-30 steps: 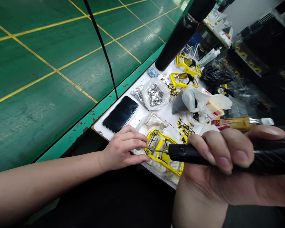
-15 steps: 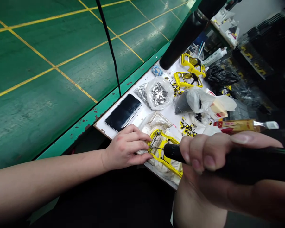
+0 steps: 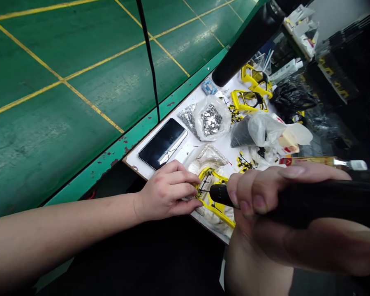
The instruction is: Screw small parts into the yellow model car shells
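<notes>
Lying between both hands (image 3: 169, 190): yellow frame (image 3: 218, 211).

Bare forearms (image 3: 80, 224) — bare hands (image 3: 166, 191)

1 left hand (image 3: 171, 190) + 1 right hand (image 3: 265, 191) = 2 hands. Driver (image 3: 220, 194): 1. Yellow frames (image 3: 249, 107): at least 3. Phone (image 3: 163, 143): 1. Clear bags (image 3: 256, 128): at least 2. Black bag (image 3: 291, 98): 1. Bottle (image 3: 310, 160): 1. Blue item (image 3: 209, 87): 1. Cord (image 3: 150, 57): 1. Black post (image 3: 246, 43): 1. White tube (image 3: 285, 71): 1. Metal bits (image 3: 211, 120): many, too small to count.
</notes>
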Action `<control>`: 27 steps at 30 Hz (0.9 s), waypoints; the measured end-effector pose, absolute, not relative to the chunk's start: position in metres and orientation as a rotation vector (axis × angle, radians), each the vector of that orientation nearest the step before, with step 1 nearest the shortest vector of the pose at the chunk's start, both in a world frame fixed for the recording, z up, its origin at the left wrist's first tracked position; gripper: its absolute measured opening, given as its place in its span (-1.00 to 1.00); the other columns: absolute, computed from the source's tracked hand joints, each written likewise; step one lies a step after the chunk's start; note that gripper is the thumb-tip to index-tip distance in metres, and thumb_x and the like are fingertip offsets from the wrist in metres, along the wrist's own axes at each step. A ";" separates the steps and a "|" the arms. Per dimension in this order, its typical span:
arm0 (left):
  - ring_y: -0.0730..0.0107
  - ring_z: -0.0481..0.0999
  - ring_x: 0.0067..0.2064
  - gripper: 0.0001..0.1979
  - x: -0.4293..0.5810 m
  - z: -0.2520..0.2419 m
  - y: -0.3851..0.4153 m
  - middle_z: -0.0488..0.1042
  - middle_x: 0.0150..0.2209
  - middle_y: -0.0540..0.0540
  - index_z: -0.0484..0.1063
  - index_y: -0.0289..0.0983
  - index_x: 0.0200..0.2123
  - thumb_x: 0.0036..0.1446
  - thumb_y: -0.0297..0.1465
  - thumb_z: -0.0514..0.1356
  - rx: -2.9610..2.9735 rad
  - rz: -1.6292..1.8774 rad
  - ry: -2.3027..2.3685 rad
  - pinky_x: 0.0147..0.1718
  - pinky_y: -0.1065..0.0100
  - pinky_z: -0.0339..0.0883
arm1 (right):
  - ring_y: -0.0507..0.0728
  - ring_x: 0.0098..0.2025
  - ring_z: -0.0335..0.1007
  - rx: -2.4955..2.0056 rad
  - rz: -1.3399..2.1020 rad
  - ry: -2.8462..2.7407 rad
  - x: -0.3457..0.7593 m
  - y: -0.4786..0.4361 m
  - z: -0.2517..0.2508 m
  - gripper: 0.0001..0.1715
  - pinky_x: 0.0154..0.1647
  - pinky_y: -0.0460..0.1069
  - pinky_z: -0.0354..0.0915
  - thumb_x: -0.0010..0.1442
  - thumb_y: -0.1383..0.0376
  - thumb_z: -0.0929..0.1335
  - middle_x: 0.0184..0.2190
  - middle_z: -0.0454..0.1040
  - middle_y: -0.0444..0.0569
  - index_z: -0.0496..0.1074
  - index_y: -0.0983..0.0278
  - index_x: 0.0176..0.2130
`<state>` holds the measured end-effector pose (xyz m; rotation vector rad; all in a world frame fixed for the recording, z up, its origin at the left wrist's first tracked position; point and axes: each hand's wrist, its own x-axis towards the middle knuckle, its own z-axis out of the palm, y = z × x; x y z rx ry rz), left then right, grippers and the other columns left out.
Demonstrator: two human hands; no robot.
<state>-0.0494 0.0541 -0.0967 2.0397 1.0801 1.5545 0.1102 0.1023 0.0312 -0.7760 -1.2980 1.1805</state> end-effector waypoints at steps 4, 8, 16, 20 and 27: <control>0.23 0.71 -0.12 -0.82 -0.049 -0.097 0.054 0.78 -0.03 -0.13 0.58 -0.19 -0.14 0.37 -0.27 0.47 2.043 1.566 1.074 -0.04 0.13 0.55 | 0.02 -0.64 0.23 -0.802 1.210 -1.315 0.113 0.103 0.030 -0.58 -0.57 -0.01 0.31 0.31 -0.09 0.64 -0.55 0.41 -0.25 0.63 0.14 -0.11; 0.23 0.72 -0.11 -0.82 -0.049 -0.098 0.054 0.78 -0.03 -0.14 0.57 -0.21 -0.14 0.38 -0.27 0.46 2.047 1.570 1.072 -0.05 0.13 0.55 | 0.02 -0.63 0.24 -0.806 1.225 -1.317 0.114 0.104 0.031 -0.57 -0.57 0.00 0.32 0.28 -0.09 0.65 -0.56 0.42 -0.26 0.64 0.15 -0.12; 0.23 0.71 -0.11 -0.82 -0.048 -0.099 0.054 0.78 -0.02 -0.13 0.58 -0.19 -0.14 0.41 -0.23 0.44 2.040 1.560 1.082 -0.04 0.13 0.55 | 0.01 -0.63 0.29 -0.758 1.270 -1.350 0.111 0.103 0.033 -0.65 -0.56 0.00 0.35 0.34 -0.03 0.62 -0.55 0.42 -0.22 0.69 0.16 -0.12; 0.24 0.70 -0.11 -0.84 -0.050 -0.097 0.054 0.77 -0.01 -0.14 0.58 -0.19 -0.11 0.41 -0.26 0.43 2.049 1.553 1.072 -0.03 0.15 0.54 | 0.02 -0.61 0.29 -0.649 1.291 -1.450 0.114 0.103 0.029 -0.61 -0.54 0.01 0.38 0.35 -0.01 0.62 -0.53 0.41 -0.22 0.70 0.14 0.03; 0.22 0.65 -0.08 -0.89 -0.052 -0.093 0.051 0.75 0.03 -0.16 0.61 -0.20 -0.05 0.43 -0.32 0.39 2.104 1.473 1.099 -0.02 0.14 0.54 | 0.04 -0.58 0.31 -0.550 1.378 -1.534 0.119 0.108 0.023 -0.59 -0.51 0.00 0.38 0.40 0.02 0.60 -0.50 0.42 -0.21 0.67 0.16 0.11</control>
